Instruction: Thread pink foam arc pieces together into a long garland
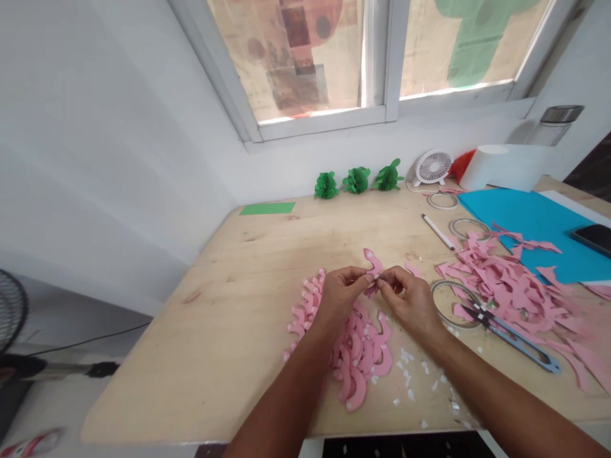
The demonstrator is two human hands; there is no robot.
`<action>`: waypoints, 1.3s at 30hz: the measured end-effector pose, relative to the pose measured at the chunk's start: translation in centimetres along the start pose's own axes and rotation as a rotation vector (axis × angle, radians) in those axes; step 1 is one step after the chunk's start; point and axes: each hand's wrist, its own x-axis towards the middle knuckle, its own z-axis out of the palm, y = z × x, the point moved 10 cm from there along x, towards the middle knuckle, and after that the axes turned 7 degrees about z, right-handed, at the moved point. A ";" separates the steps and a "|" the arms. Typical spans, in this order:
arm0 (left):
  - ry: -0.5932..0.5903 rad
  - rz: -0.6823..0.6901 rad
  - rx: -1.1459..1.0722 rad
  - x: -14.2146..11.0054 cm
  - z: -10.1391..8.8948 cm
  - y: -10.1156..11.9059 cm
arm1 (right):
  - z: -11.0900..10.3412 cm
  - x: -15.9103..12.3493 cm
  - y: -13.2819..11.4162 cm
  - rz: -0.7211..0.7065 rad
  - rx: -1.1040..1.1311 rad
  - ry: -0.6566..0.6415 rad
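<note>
A curved pink paper cutout [373, 259] is pinched in the fingers of my left hand [344, 287], above the wooden table. My right hand [405, 294] meets it there, thumb and forefinger pressed together at a tiny white bit [377, 277] on the cutout. Whether the right fingers grip the cutout or only that bit is hard to make out. Below my hands lies a heap of similar pink curved cutouts [363, 350], some with small white squares on them. More of these cutouts [305, 308] are lined up along the left side, partly behind my left forearm.
Pink paper scraps [515, 286] cover the right side, with a utility knife [520, 343] and tape rolls [470, 229] among them. Beyond are a white pen [438, 231], blue sheets [520, 210], a phone [594, 240], a small fan [433, 166] and green paper shapes [356, 180]. White bits [409, 375] litter the front.
</note>
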 end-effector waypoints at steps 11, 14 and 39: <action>-0.055 -0.010 0.046 0.0 0.2 -0.2 | 0.0 0.2 0.4 0.043 0.005 -0.003; -0.071 -0.017 0.053 -0.1 0.3 -0.2 | 0.2 0.1 0.6 0.056 0.004 -0.025; -0.079 0.011 0.077 0.1 0.3 -0.2 | 0.6 0.4 0.7 0.069 0.077 -0.085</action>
